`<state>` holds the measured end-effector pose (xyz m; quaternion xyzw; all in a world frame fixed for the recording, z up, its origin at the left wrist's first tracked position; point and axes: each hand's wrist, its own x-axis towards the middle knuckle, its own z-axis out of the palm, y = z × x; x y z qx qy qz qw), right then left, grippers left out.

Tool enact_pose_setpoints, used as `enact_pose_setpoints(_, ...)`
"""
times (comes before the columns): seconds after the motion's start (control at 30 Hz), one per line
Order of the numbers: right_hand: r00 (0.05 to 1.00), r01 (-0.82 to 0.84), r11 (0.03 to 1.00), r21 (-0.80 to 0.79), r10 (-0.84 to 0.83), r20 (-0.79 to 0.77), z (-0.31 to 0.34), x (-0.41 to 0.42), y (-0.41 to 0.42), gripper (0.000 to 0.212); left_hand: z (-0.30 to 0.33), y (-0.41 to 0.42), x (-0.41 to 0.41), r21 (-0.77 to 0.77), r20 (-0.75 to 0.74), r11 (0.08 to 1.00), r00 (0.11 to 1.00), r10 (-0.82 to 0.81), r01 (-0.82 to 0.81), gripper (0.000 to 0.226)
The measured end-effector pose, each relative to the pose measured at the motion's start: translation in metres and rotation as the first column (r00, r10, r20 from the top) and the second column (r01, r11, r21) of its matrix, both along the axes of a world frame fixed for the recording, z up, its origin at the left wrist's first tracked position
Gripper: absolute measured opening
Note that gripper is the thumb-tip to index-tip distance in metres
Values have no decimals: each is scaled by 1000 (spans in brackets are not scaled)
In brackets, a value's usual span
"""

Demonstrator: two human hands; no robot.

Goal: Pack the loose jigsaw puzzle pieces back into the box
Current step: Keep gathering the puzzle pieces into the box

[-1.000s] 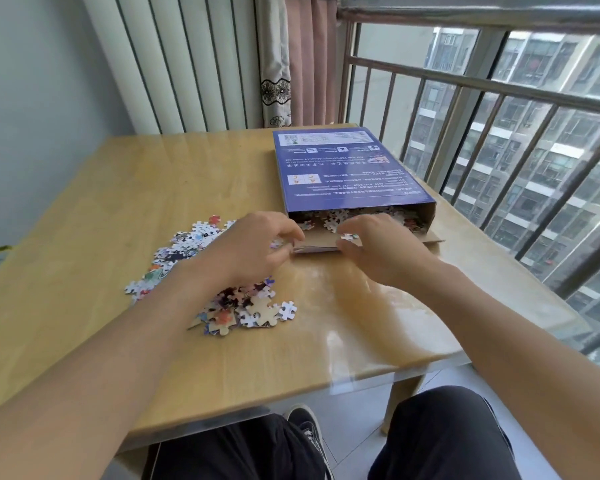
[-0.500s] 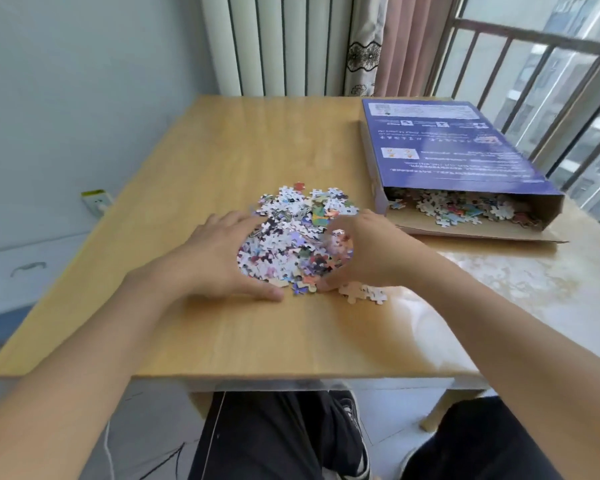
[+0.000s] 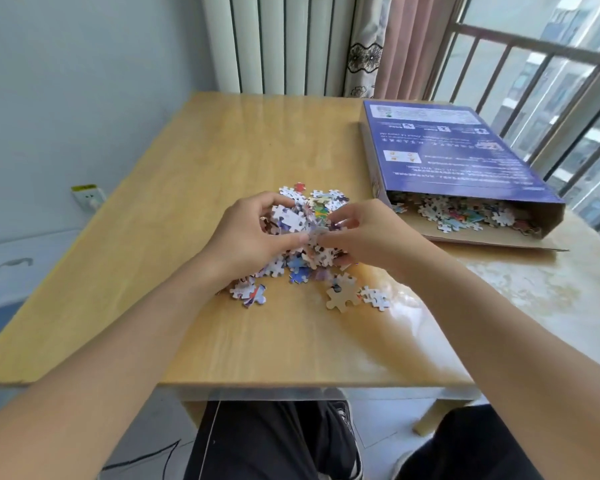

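Observation:
A heap of loose jigsaw pieces [image 3: 305, 268] lies in the middle of the wooden table [image 3: 222, 154]. My left hand [image 3: 253, 233] and my right hand [image 3: 368, 233] cup a bunch of pieces between them, fingers curled round the bunch, just above the heap. Stray pieces [image 3: 343, 296] lie near the front of the heap. The flat blue puzzle box [image 3: 454, 154] lies at the right of the table, its near end open, with several pieces [image 3: 465, 213] inside on its cardboard flap.
A railing [image 3: 551, 81] with windows runs along the right side. Curtains and a white radiator stand behind the table. A wall socket [image 3: 89, 197] is low on the left wall. My legs in dark trousers show under the table's front edge.
Both hands came back from the box opening to the heap a second ago. Since half a second ago they have closed together and lifted a bunch of pieces.

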<state>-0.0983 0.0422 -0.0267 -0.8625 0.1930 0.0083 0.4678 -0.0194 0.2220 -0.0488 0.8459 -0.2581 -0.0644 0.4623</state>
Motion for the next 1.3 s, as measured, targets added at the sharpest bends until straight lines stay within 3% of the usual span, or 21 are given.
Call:
enact_pose_setpoints(0.13,998,66,964,258,-61,-30,0,6,-5,36,5,-14,0,-118,-55,993,998,-15,8,35)
enact_pose_setpoints(0.27,996,92,842,532,-84,-39,7,4,-7,27,6,-23,2,-156,-125,987,990,-61,41,26)
enact_pose_setpoints(0.37,995,98,760,642,-97,-37,9,2,-10,21,11,-27,2,-161,-122,985,989,-86,66,28)
enact_pose_setpoints(0.5,990,118,633,765,-136,-40,13,-5,-14,29,28,-39,1,-160,-69,982,991,-110,98,31)
enact_pose_setpoints(0.67,981,106,566,818,-196,8,27,-23,-42,23,48,-77,-3,-173,-56,968,980,-191,179,29)
enact_pose_setpoints(0.77,963,186,547,816,-266,-41,33,-39,-74,35,50,-118,-12,-158,-49,957,967,-252,241,30)
enact_pose_setpoints(0.9,907,325,475,818,-400,-128,34,-59,-112,30,38,-173,-25,-124,-52,951,955,-292,284,32)
enact_pose_setpoints(1.1,849,380,323,867,-494,-188,33,-68,-152,52,21,-211,-27,-1,38,960,959,-281,282,30)
enact_pose_setpoints(1.2,809,361,339,868,-578,-111,32,-69,-161,61,24,-202,-29,168,138,923,919,-371,347,34)
enact_pose_setpoints(1.3,801,357,401,844,-596,-56,30,-73,-160,45,28,-185,-32,292,204,889,885,-419,353,48)
